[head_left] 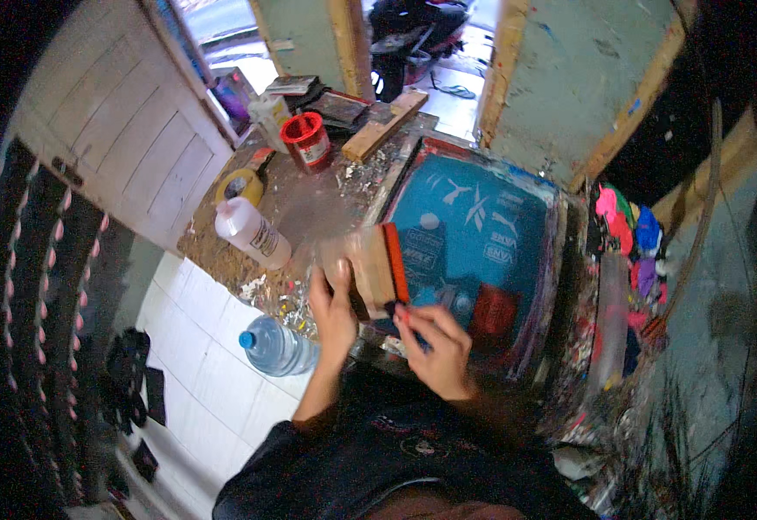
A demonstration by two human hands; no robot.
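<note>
My left hand (333,308) grips a wooden squeegee (366,269) with a red-orange blade edge, held over the near left part of a blue screen-printing frame (465,204). My right hand (432,345) pinches a small dark object (390,308) at the squeegee's lower end, by the blade; I cannot make out what it is. The screen shows light printed shapes and a red patch. To the left on the cluttered workbench stand a pale squeeze bottle (253,232) and a roll of yellowish tape (244,189).
Behind are a red tub (306,139), a wooden plank (385,126) and dark stacked items (326,100). A water bottle (279,347) sits low on the left. Colourful ink-smeared containers (634,234) line the right. A white door (118,95) stands left; a motorbike (409,43) shows through the doorway.
</note>
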